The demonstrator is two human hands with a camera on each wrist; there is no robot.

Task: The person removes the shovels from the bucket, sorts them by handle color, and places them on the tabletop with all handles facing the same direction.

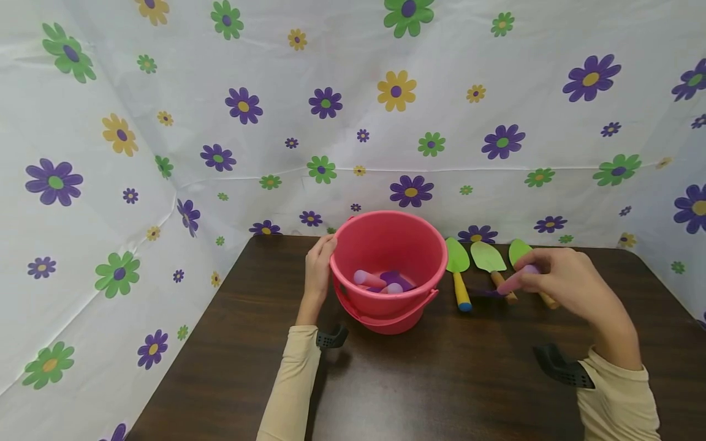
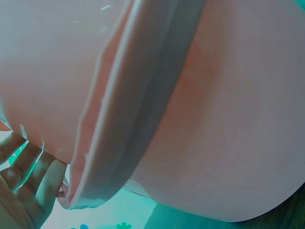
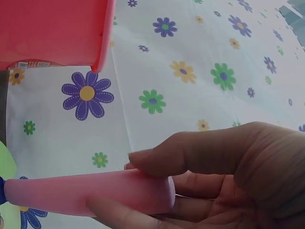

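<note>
A pink bucket (image 1: 386, 245) stands upright on the table, its handle hanging down in front. My left hand (image 1: 318, 266) rests against the bucket's left side near the rim; the left wrist view shows its fingers (image 2: 45, 183) fairly straight against the wall. Between thumb and fingers, my right hand (image 1: 568, 282) pinches the pink handle (image 3: 95, 193) of a small garden tool with a purple head (image 1: 485, 293). That head points left, over the hand trowels, its shape too blurred to make out. Inside the bucket lie pink-handled tools (image 1: 371, 279) with purple parts.
Right of the bucket lie three hand trowels with green blades: one with a yellow handle (image 1: 461, 291), a middle one (image 1: 488, 257), and one (image 1: 518, 250) partly behind my right hand. A flowered sheet (image 1: 353, 122) hangs behind the dark wooden table (image 1: 419, 392).
</note>
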